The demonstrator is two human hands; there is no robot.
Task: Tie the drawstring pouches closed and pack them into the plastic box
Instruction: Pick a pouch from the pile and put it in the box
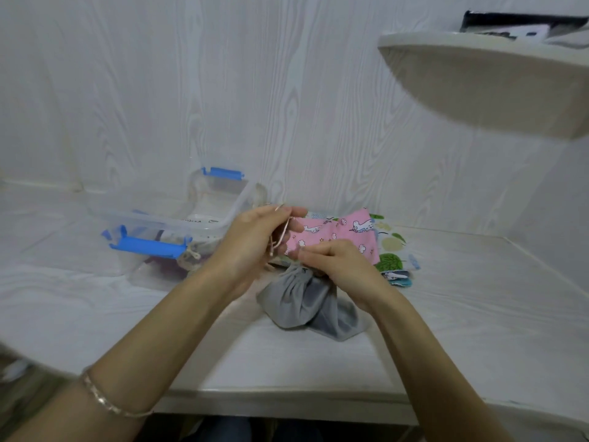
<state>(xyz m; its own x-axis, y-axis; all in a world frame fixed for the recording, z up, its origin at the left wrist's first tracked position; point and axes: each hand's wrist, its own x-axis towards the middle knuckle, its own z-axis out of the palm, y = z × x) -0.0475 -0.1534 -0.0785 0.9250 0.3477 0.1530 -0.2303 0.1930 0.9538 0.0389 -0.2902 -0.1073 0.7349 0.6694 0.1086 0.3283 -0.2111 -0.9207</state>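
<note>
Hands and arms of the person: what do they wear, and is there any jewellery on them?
No sleeves and no gloves show: both arms are bare down to the left hand and the right hand. The left forearm carries one thin, metallic bracelet with a pinkish-gold shine. No watch or ring is visible.

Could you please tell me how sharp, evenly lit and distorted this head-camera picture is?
Head view: soft, even light, only faint shadow by the grey pouch. Head view: left hand, right hand and drawstring are fairly sharp; the shelf and lower left corner are smeared. Head view: the wide lens bows the table edges.
</note>
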